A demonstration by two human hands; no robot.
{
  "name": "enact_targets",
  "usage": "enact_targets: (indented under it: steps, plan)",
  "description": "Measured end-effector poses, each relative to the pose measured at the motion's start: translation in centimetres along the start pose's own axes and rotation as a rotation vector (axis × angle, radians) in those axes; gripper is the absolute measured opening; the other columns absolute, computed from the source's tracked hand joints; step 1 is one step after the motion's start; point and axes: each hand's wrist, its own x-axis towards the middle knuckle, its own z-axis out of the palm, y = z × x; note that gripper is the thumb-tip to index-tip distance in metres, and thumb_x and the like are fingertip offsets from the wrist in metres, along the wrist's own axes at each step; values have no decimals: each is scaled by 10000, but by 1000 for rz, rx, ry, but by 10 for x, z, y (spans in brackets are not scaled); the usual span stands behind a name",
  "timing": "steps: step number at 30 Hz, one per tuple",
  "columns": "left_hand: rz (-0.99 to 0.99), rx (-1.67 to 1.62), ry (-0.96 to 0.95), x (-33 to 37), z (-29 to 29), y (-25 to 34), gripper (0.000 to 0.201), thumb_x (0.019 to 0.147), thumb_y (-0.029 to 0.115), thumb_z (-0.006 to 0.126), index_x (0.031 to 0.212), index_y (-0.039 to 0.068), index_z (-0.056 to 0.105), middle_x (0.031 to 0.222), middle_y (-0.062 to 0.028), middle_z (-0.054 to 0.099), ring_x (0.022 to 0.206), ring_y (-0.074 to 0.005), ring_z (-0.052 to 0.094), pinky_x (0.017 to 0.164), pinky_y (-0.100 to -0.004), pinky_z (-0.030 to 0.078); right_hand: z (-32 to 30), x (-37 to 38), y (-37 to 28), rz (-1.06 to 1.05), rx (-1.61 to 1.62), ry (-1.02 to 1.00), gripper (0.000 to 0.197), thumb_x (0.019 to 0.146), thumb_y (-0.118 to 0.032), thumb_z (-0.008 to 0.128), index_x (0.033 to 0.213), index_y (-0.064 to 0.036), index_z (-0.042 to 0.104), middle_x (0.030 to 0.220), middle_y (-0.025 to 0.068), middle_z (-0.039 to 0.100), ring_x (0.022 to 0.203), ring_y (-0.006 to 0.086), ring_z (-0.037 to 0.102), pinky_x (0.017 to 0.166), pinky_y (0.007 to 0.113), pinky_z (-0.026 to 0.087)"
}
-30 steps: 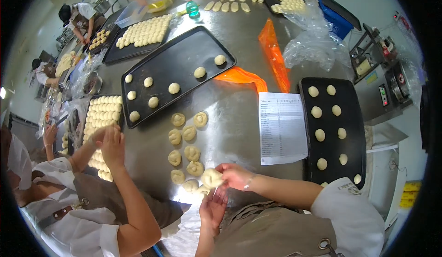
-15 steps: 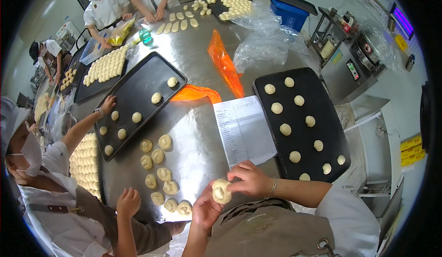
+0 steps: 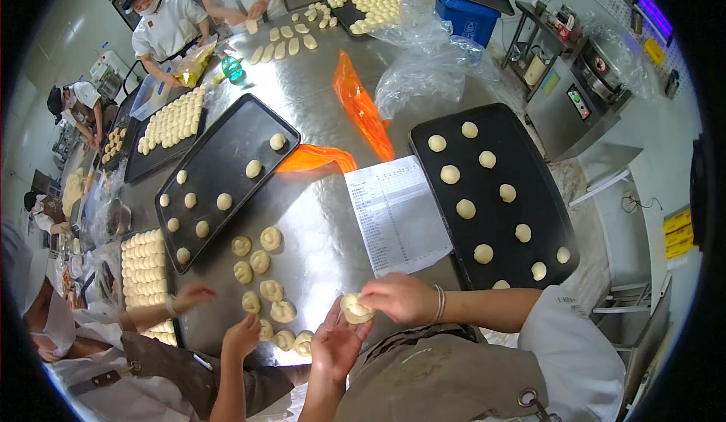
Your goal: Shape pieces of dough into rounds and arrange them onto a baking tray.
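The left hand [image 3: 335, 350], fingers spread open, supports a dough piece [image 3: 355, 309] from below while the right hand [image 3: 401, 299] pinches its right edge, with shaped dough rounds [image 3: 271, 290] on the worktop [image 3: 318, 218] left of the left hand and a printed sheet [image 3: 399, 218] beyond the right.

Illumination is bright and mostly even; reflections indicate light from above. The steel table [image 3: 321, 210] returns broad white glare at its centre and far end, with a burnt-out patch along its near edge. A lit purple tube [image 3: 655, 16] glows at upper right. Shadows beneath the coiled dough rounds [image 3: 270, 237] are faint. Fisheye distortion bows straight edges; corners fall to black. A co-worker's hand [image 3: 194, 296] is blurred; print on the paper sheet [image 3: 398, 214] is indistinct.
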Motion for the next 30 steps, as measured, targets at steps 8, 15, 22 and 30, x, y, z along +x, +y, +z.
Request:
enact_targets:
  steps: [8, 15, 22, 30]
  plan:
    - [-22, 249, -102, -19, 21, -5, 590, 756, 55, 581, 1298, 37, 347, 1302, -139, 405, 1170, -263, 434, 955, -394, 391, -27, -6, -4, -196, 31, -10, 199, 717, -49, 626, 912, -32, 594, 835, 103, 592, 729, 261, 577, 653, 342, 466]
    - [995, 1485, -16, -14, 0, -22, 159, 800, 6, 598, 958, 3, 619, 1179, -199, 502, 914, -232, 599, 741, -289, 474, -22, 5, -25, 438, 654, -16, 149, 737, -115, 632, 851, -40, 574, 745, 93, 573, 658, 264, 565, 594, 353, 449]
    - [821, 1049, 207, -6, -6, -26, 184, 865, 90, 547, 1007, -19, 589, 1065, -69, 477, 845, -140, 556, 613, -237, 551, -15, 1, -40, 23, 3, -37, 141, 769, -105, 576, 877, -13, 577, 774, 93, 555, 699, 264, 560, 611, 358, 452]
    - [754, 1386, 56, -28, 23, -22, 302, 824, -29, 536, 1116, 41, 567, 1154, -101, 408, 921, -181, 540, 725, -293, 510, -15, -5, -24, 28, 62, 79, 103, 761, -102, 600, 837, -35, 579, 770, 90, 562, 693, 257, 562, 593, 351, 454]
